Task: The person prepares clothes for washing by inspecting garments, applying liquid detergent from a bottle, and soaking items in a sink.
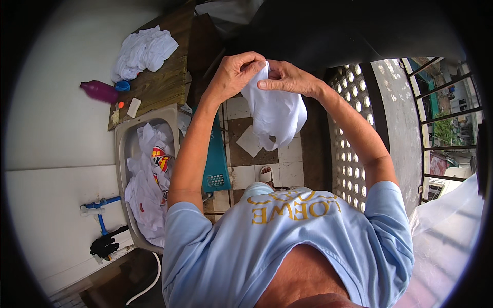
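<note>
A white cloth garment [277, 115] hangs from my two raised hands above the tiled floor. Its top edge is pinched between the fingertips of my left hand [237, 74]. Right beside it, my right hand [292, 80] grips the same edge, thumb across the front and fingers partly behind the fabric. The garment's lower part falls loose, with a small gap near its bottom. What kind of garment it is I cannot make out.
To the left, a metal sink [123, 169] holds white clothes [146, 190] with coloured prints. Behind it a wooden counter [164, 84] bears a white cloth pile [146, 51], a purple bottle [97, 91] and a soap bar [134, 107]. A perforated panel [349, 138] and barred window [447, 108] stand right.
</note>
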`<state>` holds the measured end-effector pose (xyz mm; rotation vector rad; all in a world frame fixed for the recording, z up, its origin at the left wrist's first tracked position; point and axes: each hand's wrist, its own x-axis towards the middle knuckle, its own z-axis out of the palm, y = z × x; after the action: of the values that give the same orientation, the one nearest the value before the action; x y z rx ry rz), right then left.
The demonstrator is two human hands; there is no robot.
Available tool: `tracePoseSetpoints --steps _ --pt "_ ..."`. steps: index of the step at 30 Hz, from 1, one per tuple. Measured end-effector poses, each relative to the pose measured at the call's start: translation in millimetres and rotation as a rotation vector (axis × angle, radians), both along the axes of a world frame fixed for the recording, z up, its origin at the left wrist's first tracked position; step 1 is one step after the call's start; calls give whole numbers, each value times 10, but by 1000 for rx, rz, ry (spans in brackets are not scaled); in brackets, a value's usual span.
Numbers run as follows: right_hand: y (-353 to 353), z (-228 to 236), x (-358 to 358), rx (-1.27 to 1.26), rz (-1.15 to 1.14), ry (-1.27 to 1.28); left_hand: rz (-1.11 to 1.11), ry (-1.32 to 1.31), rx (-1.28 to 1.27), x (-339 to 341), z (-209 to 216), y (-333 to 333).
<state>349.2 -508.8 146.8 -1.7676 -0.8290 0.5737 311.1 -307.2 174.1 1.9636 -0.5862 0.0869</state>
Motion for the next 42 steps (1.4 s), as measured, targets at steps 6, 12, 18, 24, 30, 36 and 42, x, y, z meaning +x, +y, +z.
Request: tracePoseSetpoints --steps 6,12,18,24,30,36,42 --pt "-35 530 289 -48 172 182 274 40 -541 164 -115 786" --pt "-479 -109 562 -266 236 255 403 -38 -857 243 22 1306" --pt "-482 -621 718 -156 192 263 542 1 -822 161 -25 1439" --pt "-150 -389 719 -28 174 179 581 -2 -614 40 -157 1336" --pt "366 -116 610 143 -45 -78 481 -21 -264 37 -23 882" --pt "985 266 554 -35 175 -282 453 -211 -129 92 -11 705" --pt "841 1108 792 61 43 -192 556 -243 -487 -138 -362 497"
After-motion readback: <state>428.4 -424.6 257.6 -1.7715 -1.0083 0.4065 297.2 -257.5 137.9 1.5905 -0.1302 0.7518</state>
